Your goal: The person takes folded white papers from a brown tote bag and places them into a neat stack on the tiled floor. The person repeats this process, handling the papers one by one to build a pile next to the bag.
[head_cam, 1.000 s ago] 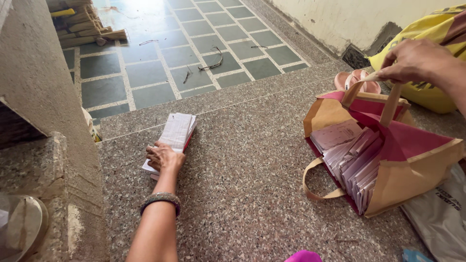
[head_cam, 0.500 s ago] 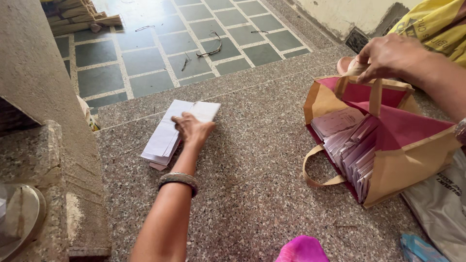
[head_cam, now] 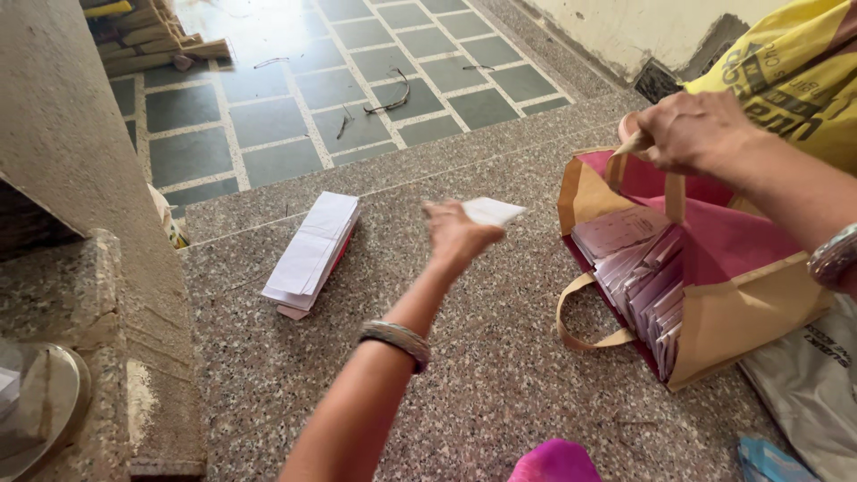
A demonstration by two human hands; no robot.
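Note:
My left hand (head_cam: 455,234) is raised over the speckled stone floor, gripping a white envelope (head_cam: 493,211) that points toward the bag. A stack of white envelopes (head_cam: 312,253) lies on the floor to its left. My right hand (head_cam: 692,132) holds up one tan handle of a brown paper bag (head_cam: 759,308) with a pink lining. The bag stands open on its side, with several white and pink envelopes (head_cam: 644,278) packed inside. The bag's other handle (head_cam: 580,326) droops onto the floor.
A stone ledge (head_cam: 80,268) rises on the left, a metal plate (head_cam: 40,411) at its lower corner. A yellow sack (head_cam: 786,71) and a grey plastic bag (head_cam: 808,384) lie at right. Green tiles (head_cam: 295,107) lie a step beyond, with bundled sticks (head_cam: 152,36) far left.
My left hand lifted one envelope off the floor stack and carried it right, toward the bag. My right hand kept hold of the bag handle.

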